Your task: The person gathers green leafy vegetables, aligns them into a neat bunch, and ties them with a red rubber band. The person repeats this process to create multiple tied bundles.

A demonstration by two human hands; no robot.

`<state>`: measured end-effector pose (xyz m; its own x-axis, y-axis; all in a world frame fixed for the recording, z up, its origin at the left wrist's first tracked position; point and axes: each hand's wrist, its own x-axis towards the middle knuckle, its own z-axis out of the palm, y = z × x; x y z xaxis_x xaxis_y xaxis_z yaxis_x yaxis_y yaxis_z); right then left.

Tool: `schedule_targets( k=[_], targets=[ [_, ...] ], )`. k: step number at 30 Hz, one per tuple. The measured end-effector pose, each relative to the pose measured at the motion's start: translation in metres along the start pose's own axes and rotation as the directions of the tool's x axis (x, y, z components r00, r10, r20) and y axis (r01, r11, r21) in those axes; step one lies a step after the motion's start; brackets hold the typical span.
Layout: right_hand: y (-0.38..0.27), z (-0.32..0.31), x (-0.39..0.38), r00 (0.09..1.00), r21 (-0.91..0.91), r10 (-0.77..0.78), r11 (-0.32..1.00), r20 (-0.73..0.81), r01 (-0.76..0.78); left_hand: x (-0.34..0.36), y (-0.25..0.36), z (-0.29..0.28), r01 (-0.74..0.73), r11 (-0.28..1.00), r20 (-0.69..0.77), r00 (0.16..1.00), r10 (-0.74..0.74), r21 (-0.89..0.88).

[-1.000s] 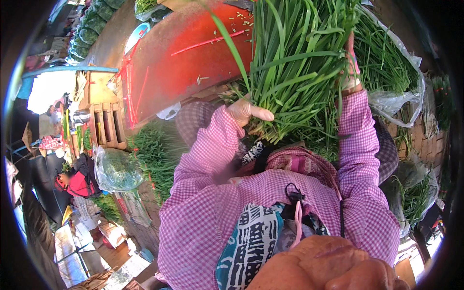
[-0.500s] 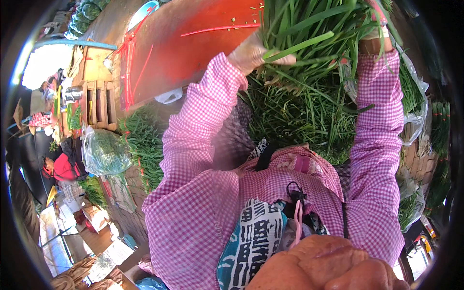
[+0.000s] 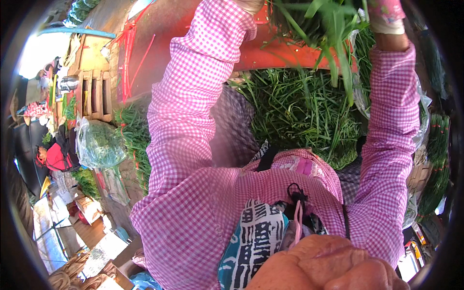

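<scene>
1 left hand [image 3: 251, 4], 1 right hand [image 3: 385, 10], 1 green bunch [image 3: 309, 21] between, finger state unclear

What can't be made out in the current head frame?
All in the head view:
- Left hand: fingers and grip cut off by the top edge.
- Right hand: fingers cut off by the top edge.
- Bunch of greens: upper part cut off by the top edge; some leaves blurred.
- Clear bag: exact contents too small, behind plastic.
</scene>
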<state>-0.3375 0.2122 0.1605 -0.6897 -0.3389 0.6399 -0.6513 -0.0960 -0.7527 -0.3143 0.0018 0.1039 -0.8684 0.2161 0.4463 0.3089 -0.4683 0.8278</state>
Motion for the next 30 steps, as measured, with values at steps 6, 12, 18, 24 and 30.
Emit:
schedule_targets(
  k=[6,12,18,24,30],
  targets=[
    [0.038,0.017,-0.012,0.952,-0.039,0.084,0.994,-0.294,-0.099,0.005,-0.026,-0.011,0.116,0.982,-0.142,0.985,-0.096,0.146],
    [0.029,-0.011,-0.013,0.962,0.257,0.271,0.931,-0.012,-0.259,0.037,-0.032,-0.029,0.198,0.966,0.209,0.964,-0.162,-0.163],
    [0.021,-0.013,-0.015,0.958,0.148,0.286,0.948,-0.010,-0.282,0.027,-0.010,0.005,0.302,0.953,0.102,0.948,-0.301,0.007],
    [0.004,-0.012,-0.014,0.982,0.416,0.176,0.890,0.064,-0.186,0.017,0.011,0.038,0.337,0.939,0.062,0.938,-0.341,0.072],
    [0.007,-0.012,-0.011,0.945,0.264,0.323,0.916,-0.041,-0.302,0.018,0.015,0.047,0.295,0.931,0.022,0.952,-0.306,0.214]
  ],
)
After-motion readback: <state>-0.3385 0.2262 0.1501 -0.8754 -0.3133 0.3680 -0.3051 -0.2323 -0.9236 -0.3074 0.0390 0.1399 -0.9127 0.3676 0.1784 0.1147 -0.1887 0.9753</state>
